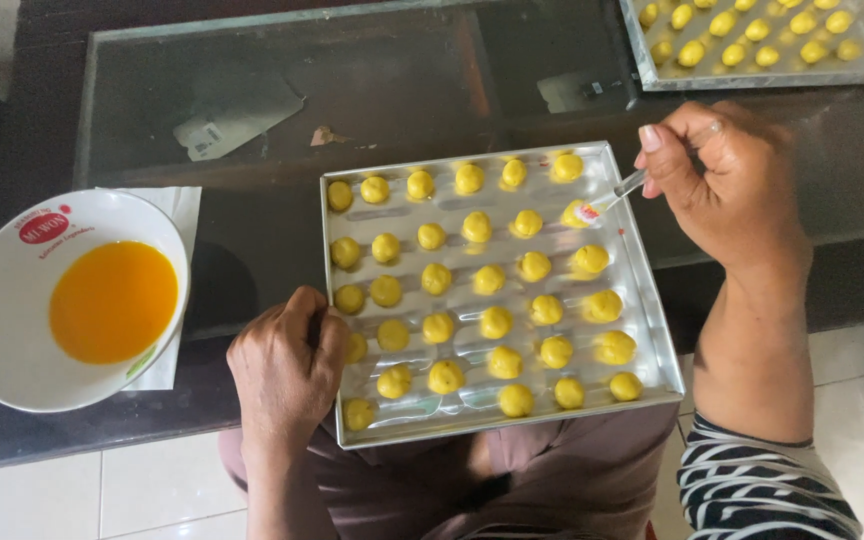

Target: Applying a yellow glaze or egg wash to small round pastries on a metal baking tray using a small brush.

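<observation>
A silver baking tray (652, 330) rests on my lap and against the glass table edge, holding several rows of small yellow dough balls (495, 322). My left hand (287, 370) grips the tray's near left rim. My right hand (727, 185) hovers over the tray's far right corner, pinching a small clear-handled brush (607, 200). The brush tip touches a dough ball in the second row at the right.
A white bowl (2, 330) of orange egg wash (112, 300) sits on a white napkin at the left of the dark glass table (252, 110). A second tray (852, 70) of yellow balls lies at the far right. White floor tiles show below.
</observation>
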